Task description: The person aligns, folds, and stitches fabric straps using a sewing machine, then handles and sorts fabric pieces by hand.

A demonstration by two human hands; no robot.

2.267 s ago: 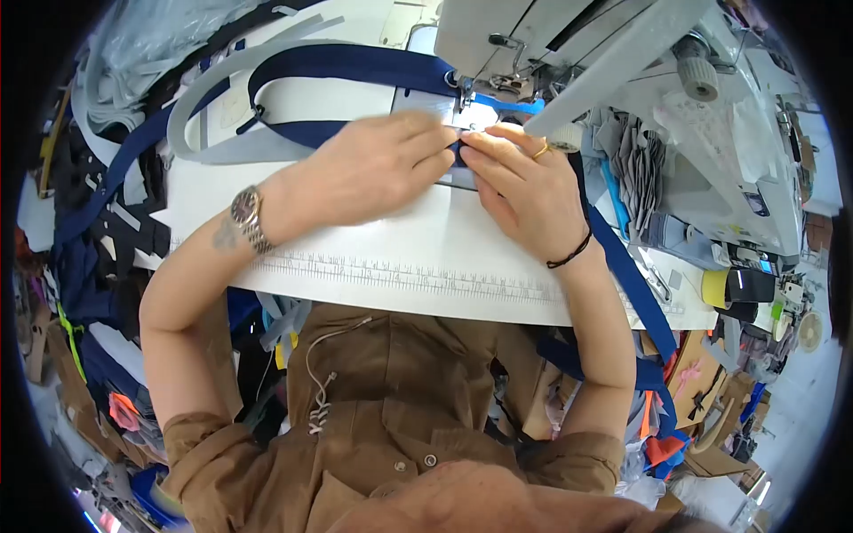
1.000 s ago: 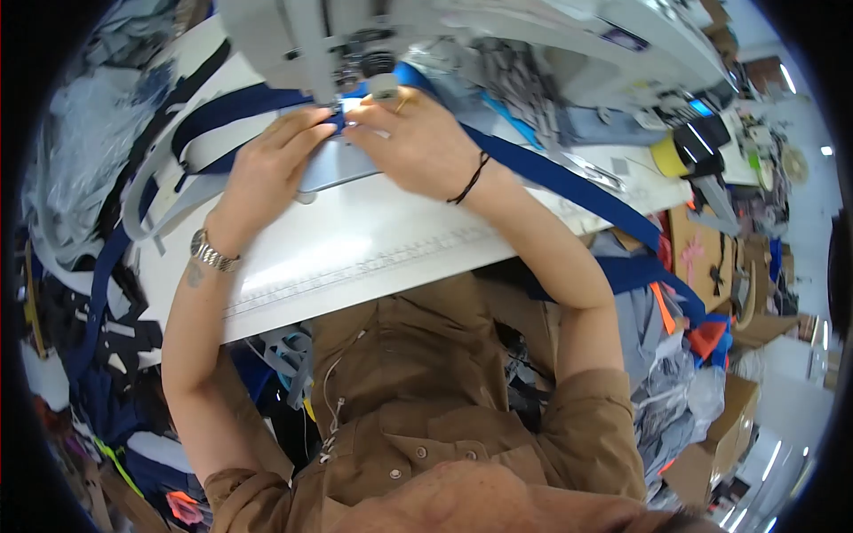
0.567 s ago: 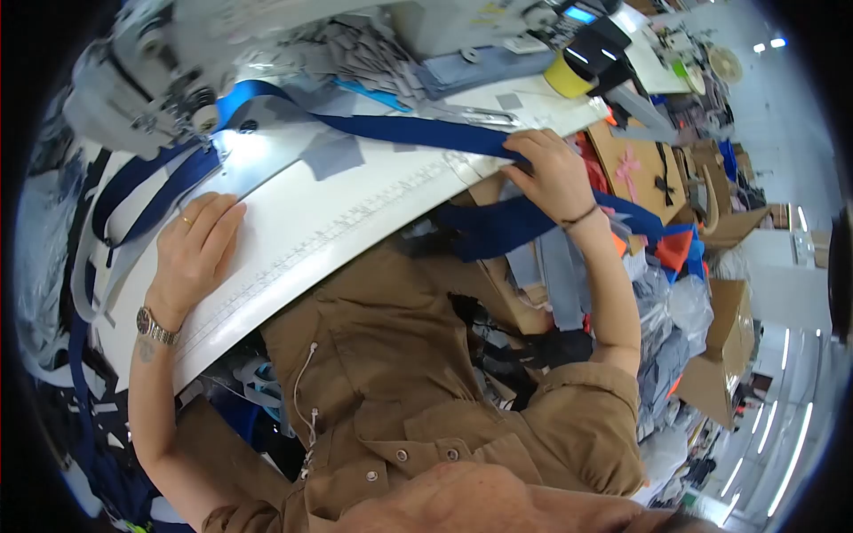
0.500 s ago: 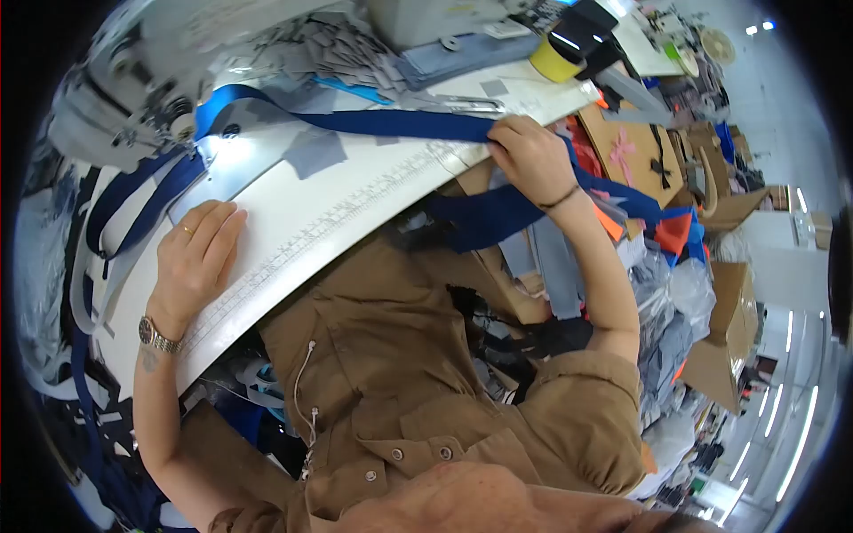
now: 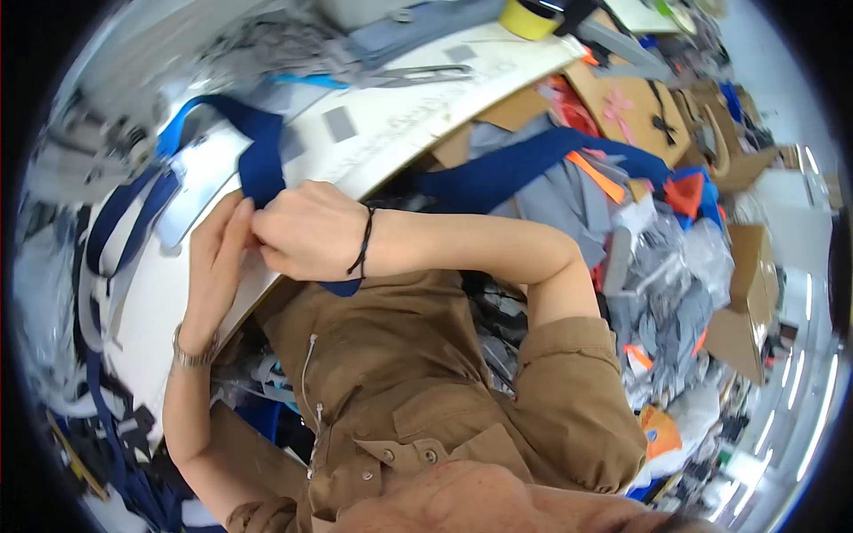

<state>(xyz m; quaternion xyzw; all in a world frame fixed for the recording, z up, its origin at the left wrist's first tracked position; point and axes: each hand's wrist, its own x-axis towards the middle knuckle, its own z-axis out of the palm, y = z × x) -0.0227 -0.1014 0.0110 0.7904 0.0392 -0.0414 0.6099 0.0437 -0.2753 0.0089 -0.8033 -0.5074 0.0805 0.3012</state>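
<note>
Over the front edge of the bench, gripping navy strip in the curled fingers of the right hand, close against the left hand. Holding left fingers nearly straight and pressed together; cannot tell whether also pinching the strip, with the contact hidden. Arching across the bench to the hands from beside the blurred sewing machine at its far left. Lying toward the bench's rear: grey scrap, metal tool, yellow roll. Heaped off the bench's right side: navy fabric, grey cloth; farther right, cardboard box.
</note>
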